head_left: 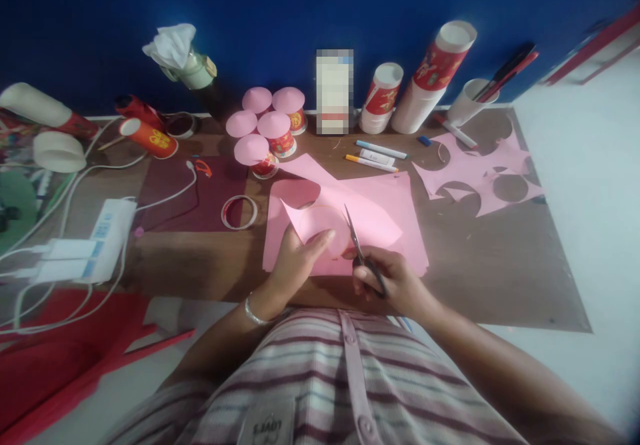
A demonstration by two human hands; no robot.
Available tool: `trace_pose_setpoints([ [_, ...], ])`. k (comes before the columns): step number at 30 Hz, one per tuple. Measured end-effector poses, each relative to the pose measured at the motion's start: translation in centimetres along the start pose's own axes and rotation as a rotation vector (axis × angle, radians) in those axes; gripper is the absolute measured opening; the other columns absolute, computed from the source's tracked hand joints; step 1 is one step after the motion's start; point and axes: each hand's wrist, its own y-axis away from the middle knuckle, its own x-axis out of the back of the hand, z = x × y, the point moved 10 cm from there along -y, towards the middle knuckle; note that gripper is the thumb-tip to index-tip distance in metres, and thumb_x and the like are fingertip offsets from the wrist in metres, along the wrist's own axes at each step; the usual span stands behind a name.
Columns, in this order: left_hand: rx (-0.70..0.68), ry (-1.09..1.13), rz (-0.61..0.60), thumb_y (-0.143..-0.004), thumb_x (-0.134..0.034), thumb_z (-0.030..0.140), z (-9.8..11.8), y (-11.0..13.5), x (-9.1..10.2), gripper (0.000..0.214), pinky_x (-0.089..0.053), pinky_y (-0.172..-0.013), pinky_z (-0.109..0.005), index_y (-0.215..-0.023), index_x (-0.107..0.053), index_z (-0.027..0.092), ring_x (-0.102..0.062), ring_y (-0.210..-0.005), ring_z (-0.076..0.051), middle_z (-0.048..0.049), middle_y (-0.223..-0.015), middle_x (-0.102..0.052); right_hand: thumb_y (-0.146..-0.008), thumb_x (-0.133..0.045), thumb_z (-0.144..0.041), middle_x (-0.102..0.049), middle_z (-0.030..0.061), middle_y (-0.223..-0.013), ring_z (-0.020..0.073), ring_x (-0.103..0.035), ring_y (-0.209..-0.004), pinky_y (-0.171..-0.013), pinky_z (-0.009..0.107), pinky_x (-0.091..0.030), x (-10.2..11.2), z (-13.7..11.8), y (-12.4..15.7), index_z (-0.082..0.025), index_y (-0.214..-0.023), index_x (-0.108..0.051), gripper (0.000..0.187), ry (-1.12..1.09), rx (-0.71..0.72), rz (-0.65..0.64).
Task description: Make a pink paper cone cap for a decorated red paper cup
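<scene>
My left hand (296, 261) pinches a sheet of pink paper (367, 221), its thumb on top and the fingers hidden underneath. A curved outline, like a circle, shows on the paper beside my thumb. Scissors (357, 241) with dark handles are gripped in my right hand (387, 278), the blades pointing up and away at the paper's edge near the outline. Whether the blades are parted is hard to make out. Beneath lies a stack of pink sheets (413, 231) on the table.
Several paper cups with pink cone tops (274, 125) stand behind the stack. Stacked cups (380, 98), markers (383, 150) and pink paper scraps (450, 165) are at the back and right. A tape roll (239, 212) and a white power strip (107, 238) lie left.
</scene>
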Motion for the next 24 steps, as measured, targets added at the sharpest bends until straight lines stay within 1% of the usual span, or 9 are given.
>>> trace_pose_setpoints([
  [5, -0.05, -0.014, -0.001, -0.077, -0.082, 0.038, 0.7, -0.1, 0.0, 0.035, -0.059, -0.089, -0.034, -0.101, -0.071, 0.016, -0.072, -0.1, -0.026, -0.007, -0.099, -0.076, -0.084, -0.073, -0.057, -0.062, -0.0011, -0.062, 0.0105, -0.052, -0.05, -0.05, 0.025, -0.045, 0.2, 0.3, 0.0, -0.013, -0.113, -0.066, 0.054, 0.008, 0.001, 0.005],
  [9, -0.068, -0.021, -0.023, -0.078, -0.081, 0.038, 0.7, -0.2, -0.1, 0.035, -0.058, -0.094, -0.036, -0.103, -0.07, 0.016, -0.072, -0.103, -0.026, -0.007, -0.101, -0.076, -0.084, -0.073, -0.056, -0.061, -0.002, -0.061, 0.01, -0.051, -0.049, -0.049, 0.024, -0.045, 0.3, 0.4, 0.1, -0.012, -0.112, -0.066, 0.053, 0.011, 0.003, 0.018],
  [15, -0.083, -0.037, -0.046, -0.079, -0.081, 0.038, 1.1, -0.3, -0.3, 0.041, -0.057, -0.095, -0.037, -0.11, -0.07, 0.015, -0.07, -0.106, -0.027, -0.0081, -0.102, -0.076, -0.084, -0.075, -0.053, -0.061, -0.0019, -0.061, 0.0097, -0.051, -0.049, -0.049, 0.024, -0.045, 0.6, 0.7, 0.3, -0.012, -0.111, -0.067, 0.05, -0.003, -0.008, 0.013],
  [20, -0.101, -0.035, -0.11, -0.08, -0.079, 0.037, 1.7, -0.4, -0.8, 0.04, -0.056, -0.098, -0.038, -0.112, -0.071, 0.014, -0.07, -0.108, -0.026, -0.0104, -0.113, -0.075, -0.084, -0.076, -0.052, -0.061, -0.001, -0.061, 0.0093, -0.05, -0.048, -0.05, 0.024, -0.042, 0.8, 0.8, 0.5, -0.011, -0.11, -0.069, 0.049, 0.012, -0.015, 0.001],
  [24, -0.122, -0.045, -0.108, -0.08, -0.08, 0.037, 1.7, -0.5, -0.9, 0.038, -0.056, -0.099, -0.039, -0.108, -0.071, 0.013, -0.07, -0.109, -0.027, -0.0102, -0.111, -0.075, -0.084, -0.075, -0.053, -0.061, -0.0009, -0.061, 0.0093, -0.05, -0.048, -0.049, 0.024, -0.041, 0.9, 1.0, 0.5, -0.011, -0.111, -0.069, 0.05, -0.001, -0.012, 0.013],
])
